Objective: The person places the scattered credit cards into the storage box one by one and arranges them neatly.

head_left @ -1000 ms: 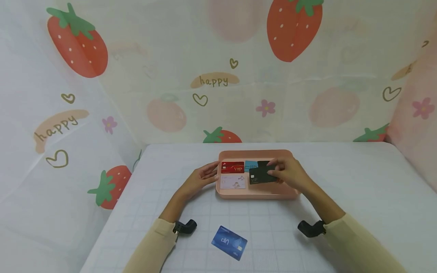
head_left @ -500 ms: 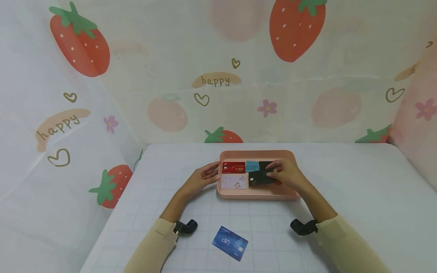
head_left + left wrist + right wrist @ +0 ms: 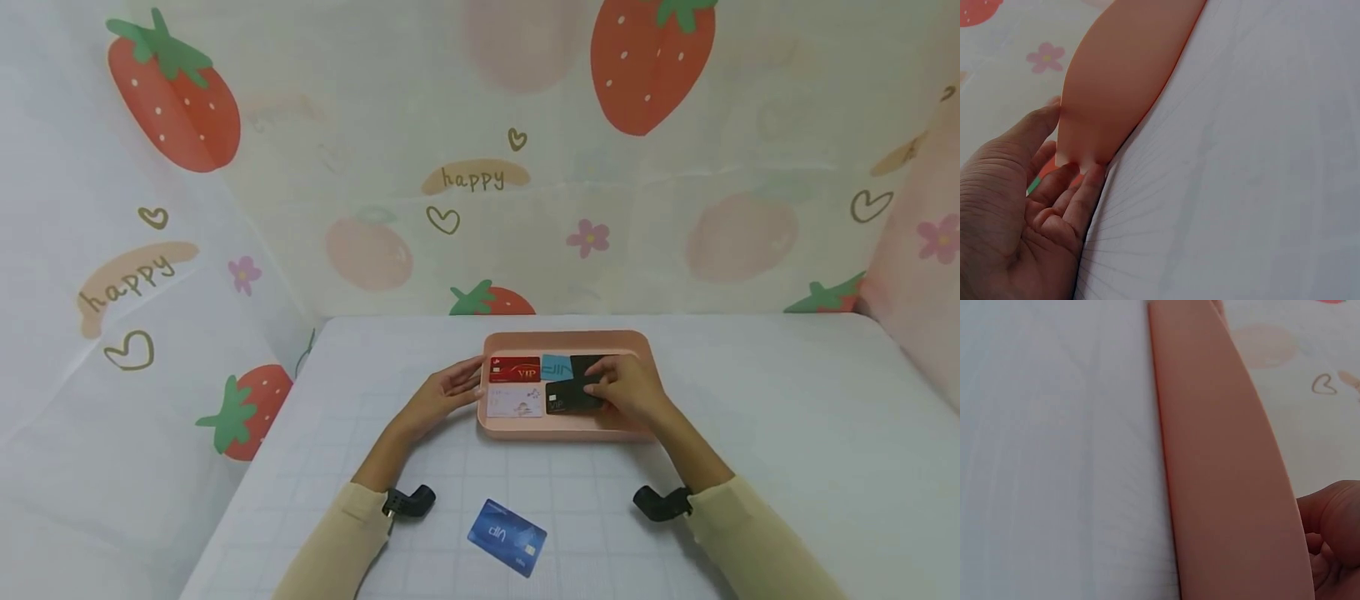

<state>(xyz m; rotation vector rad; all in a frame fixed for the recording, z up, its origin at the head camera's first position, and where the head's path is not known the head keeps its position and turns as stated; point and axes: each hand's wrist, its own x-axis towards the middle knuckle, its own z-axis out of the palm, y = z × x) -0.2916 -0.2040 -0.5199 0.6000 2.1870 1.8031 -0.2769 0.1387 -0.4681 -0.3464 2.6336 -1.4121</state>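
Observation:
My right hand (image 3: pixel 633 387) pinches the right end of a black VIP card (image 3: pixel 568 397), low over the right half of a pink tray (image 3: pixel 555 434). A second dark card (image 3: pixel 585 363), partly hidden by the hand, lies behind it next to a light blue card (image 3: pixel 556 367). On the tray's left half, a red VIP card (image 3: pixel 513 369) sits behind a white card (image 3: pixel 513 402). My left hand (image 3: pixel 433 402) touches the tray's left end; its fingertips (image 3: pixel 1093 175) rest against the outer wall in the left wrist view. The right wrist view hides the held card behind the tray wall.
A blue VIP card (image 3: pixel 507 537) lies slanted on the white table (image 3: pixel 787 400), in front of the tray and between the forearms. A strawberry-printed cloth (image 3: pixel 360 125) hangs behind and beside the table. Black wrist cameras (image 3: pixel 411 501) sit at both sleeve cuffs.
My right hand has brought the black card slightly nearer and lower, uncovering more of the light blue card. The left hand has stayed at the tray's end.

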